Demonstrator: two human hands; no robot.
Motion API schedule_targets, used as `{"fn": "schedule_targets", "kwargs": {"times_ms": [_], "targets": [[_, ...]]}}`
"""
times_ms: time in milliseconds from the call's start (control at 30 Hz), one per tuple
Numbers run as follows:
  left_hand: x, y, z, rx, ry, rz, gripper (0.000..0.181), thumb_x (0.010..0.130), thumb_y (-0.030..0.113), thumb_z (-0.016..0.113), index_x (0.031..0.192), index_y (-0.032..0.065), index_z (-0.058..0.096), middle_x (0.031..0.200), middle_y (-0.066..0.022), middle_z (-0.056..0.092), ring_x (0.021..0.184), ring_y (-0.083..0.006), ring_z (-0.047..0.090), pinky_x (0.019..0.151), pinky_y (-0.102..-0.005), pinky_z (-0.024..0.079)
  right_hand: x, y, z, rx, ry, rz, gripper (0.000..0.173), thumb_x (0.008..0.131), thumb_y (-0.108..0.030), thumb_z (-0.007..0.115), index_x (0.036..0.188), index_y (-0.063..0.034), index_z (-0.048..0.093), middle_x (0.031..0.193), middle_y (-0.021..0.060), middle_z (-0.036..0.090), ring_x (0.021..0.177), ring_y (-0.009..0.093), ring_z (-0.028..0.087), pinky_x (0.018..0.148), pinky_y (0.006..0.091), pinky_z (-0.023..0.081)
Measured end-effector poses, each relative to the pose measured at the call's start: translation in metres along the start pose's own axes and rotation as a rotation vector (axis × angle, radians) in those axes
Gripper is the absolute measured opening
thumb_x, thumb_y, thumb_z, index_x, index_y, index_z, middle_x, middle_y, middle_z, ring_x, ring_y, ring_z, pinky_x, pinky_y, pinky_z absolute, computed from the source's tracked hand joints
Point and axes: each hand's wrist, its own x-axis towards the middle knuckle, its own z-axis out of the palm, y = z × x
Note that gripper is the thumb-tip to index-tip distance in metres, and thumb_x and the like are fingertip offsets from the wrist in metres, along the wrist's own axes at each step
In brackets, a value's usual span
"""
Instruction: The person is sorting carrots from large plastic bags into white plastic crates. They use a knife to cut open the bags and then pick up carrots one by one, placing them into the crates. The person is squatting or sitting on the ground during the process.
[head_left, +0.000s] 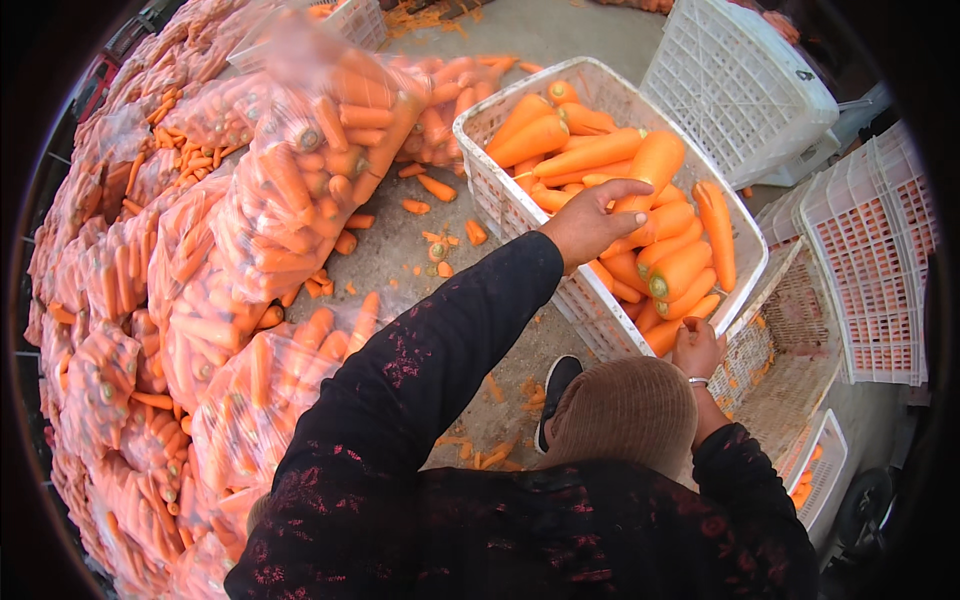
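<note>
A white plastic crate of large carrots stands before me, tilted in the view. My left hand reaches over its near left rim, thumb and fingers apart around the side of a thick carrot; whether it grips the carrot I cannot tell. At the crate's near right corner is my right hand, its fingers curled by the rim and the tip of a carrot; what they hold is hidden. A bracelet circles the right wrist.
Clear plastic bags of carrots are heaped on the left. Carrot pieces litter the concrete floor. An upright white crate and stacked crates stand at the right. A dirty crate lies beside my right arm.
</note>
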Motion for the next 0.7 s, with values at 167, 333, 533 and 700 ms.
{"fn": "schedule_targets", "kwargs": {"times_ms": [167, 333, 533, 700], "targets": [[-0.029, -0.033, 0.019, 0.140, -0.030, -0.052, 0.035, 0.086, 0.011, 0.052, 0.119, 0.0047, 0.040, 0.101, -0.0076, 0.049, 0.083, -0.0133, 0.056, 0.072, -0.0253, 0.048, 0.003, 0.010, -0.002, -0.001, -0.044, 0.027, 0.014, 0.074, -0.019, 0.055, 0.084, -0.0088, 0.059, 0.082, 0.0052, 0.060, 0.082, 0.023, 0.054, 0.100, 0.0431, 0.020], [-0.157, -0.098, -0.034, 0.176, 0.347, -0.199, 0.018, 0.088, 0.016, 0.050, 0.100, 0.0027, 0.049, 0.082, -0.0031, 0.054, 0.074, -0.0098, 0.056, 0.064, -0.0248, 0.048, 0.002, 0.016, 0.001, -0.016, 0.036, -0.051, 0.015, 0.075, -0.018, 0.055, 0.084, -0.0071, 0.059, 0.084, 0.0060, 0.061, 0.079, 0.023, 0.055, 0.101, 0.0417, 0.019], [-0.275, -0.206, -0.173, 0.948, 0.699, -0.726, 0.020, 0.077, 0.017, 0.051, 0.081, -0.0003, 0.059, 0.082, -0.0201, 0.060, 0.075, -0.0323, 0.059, 0.069, -0.0381, 0.046, 0.007, 0.037, -0.002, -0.081, -0.149, 0.050, 0.023, 0.080, -0.024, 0.056, 0.094, -0.0061, 0.059, 0.090, 0.0058, 0.061, 0.084, 0.020, 0.057, 0.087, 0.0333, 0.036], [-0.362, -0.241, -0.209, 1.048, 0.362, -1.191, 0.031, 0.078, 0.015, 0.049, 0.105, 0.0021, 0.051, 0.108, -0.0189, 0.053, 0.101, -0.0318, 0.052, 0.088, -0.0386, 0.040, 0.016, 0.046, 0.006, -0.045, -0.194, 0.081, 0.025, 0.080, -0.024, 0.056, 0.096, -0.0065, 0.059, 0.093, 0.0061, 0.061, 0.085, 0.021, 0.057, 0.086, 0.0329, 0.036]]}}
